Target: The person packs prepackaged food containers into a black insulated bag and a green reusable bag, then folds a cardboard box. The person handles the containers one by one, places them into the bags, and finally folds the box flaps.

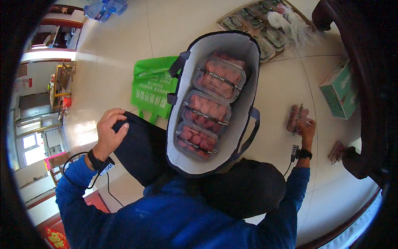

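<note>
My right hand (307,132) is closed on the near edge of a small clear plastic box (295,118) of reddish round pieces, on the floor to the right. My left hand (111,132) rests on my left knee, fingers loosely spread and holding nothing. Between my legs stands a dark insulated bag (180,143) with a pale lining, its mouth wide. Inside it, clear boxes of reddish pieces with black printed bands lie in a row: a far box (219,76), a middle box (206,110) and a near box (196,139). What lies beneath them is hidden.
A similar box (337,152) sits by the dark wooden furniture leg (355,162). A green and white carton (340,90) stands right. Far right, a tray (232,20) holds several clear packs and crumpled plastic film (290,23). A green bag (151,85) lies left; blue plastic bottles (99,10) lie beyond.
</note>
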Available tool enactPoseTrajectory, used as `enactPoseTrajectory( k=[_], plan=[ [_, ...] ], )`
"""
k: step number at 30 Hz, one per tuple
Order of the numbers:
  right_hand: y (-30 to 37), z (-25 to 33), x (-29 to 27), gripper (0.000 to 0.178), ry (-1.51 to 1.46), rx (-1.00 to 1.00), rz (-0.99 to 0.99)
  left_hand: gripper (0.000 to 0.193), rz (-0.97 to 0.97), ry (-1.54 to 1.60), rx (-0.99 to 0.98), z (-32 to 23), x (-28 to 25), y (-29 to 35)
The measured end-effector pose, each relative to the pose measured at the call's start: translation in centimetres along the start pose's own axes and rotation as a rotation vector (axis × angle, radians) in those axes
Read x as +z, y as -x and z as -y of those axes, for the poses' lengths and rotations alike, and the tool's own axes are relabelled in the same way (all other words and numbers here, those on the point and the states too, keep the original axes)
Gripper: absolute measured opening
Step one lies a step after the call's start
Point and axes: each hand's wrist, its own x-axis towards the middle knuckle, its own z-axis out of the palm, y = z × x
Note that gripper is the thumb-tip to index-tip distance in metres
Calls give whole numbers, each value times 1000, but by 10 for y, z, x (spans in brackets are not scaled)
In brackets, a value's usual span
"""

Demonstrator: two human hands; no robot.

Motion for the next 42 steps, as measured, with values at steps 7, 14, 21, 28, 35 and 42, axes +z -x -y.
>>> enactPoseTrajectory(
  k=[7,14,21,28,35,42],
  plan=[
    [27,34,34,70,-540,146,164,16,-37,29,17,9,2,6],
    [61,148,35,68,-569,-94,323,16,-56,83,41,20,4,6],
    [131,301,44,71,-440,-407,634,16,-71,85,65,22,3,9],
    [172,332,132,64,17,-468,1019,16,-84,94,68,25,3,11],
    [186,321,172,64,256,-492,1139,16,-84,95,60,25,4,9],
    [184,300,168,64,104,-359,1067,17,-69,82,71,24,4,7]
  ],
)
